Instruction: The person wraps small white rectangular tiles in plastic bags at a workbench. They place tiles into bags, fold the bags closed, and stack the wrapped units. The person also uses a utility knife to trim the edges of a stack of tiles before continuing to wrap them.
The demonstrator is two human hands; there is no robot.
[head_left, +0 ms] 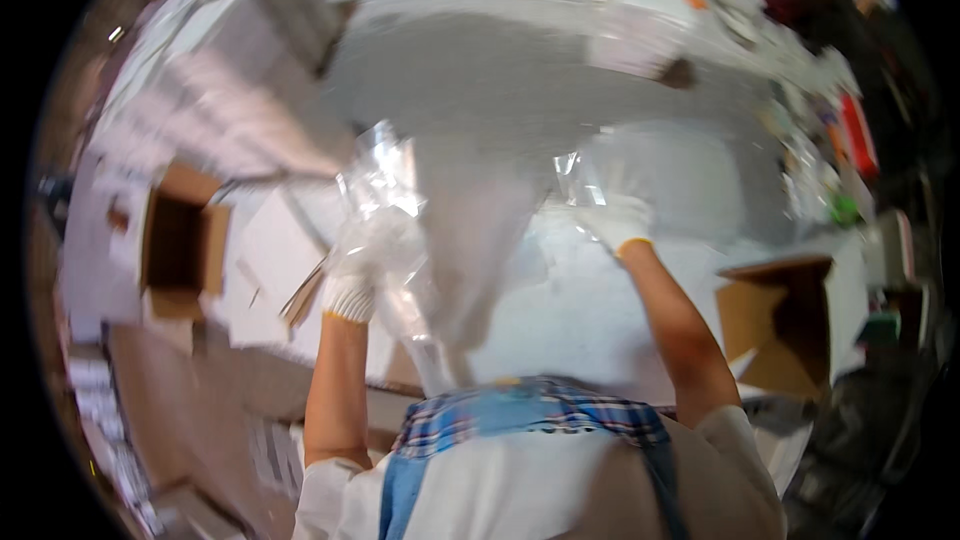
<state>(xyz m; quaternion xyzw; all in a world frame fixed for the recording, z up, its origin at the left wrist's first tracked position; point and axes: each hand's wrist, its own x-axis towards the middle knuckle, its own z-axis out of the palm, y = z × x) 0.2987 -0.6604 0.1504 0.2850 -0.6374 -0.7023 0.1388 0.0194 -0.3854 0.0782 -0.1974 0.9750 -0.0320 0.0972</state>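
Note:
White knitted gloves with yellow cuffs cover both of my hands. My left hand (pixel 358 258) is closed on a crumpled clear plastic bag (pixel 385 175), which rises past the fingers and also trails down toward my apron. Out over the table to the right is my right hand (pixel 622 218), its fingers smeared by motion. A shiny piece of clear plastic film (pixel 579 180) lies against its thumb side; whether the fingers grip it is not visible. Under both hands spreads the pale table surface (pixel 570 305), grey farther back.
Blurred white boxes (pixel 215 75) are stacked at the left. Open cardboard boxes stand left (pixel 180 250) and right (pixel 785 325), with flat white card (pixel 275 255) beside the left one. A white package (pixel 640 30) sits at the back. Clear plastic and a red item (pixel 858 135) lie far right.

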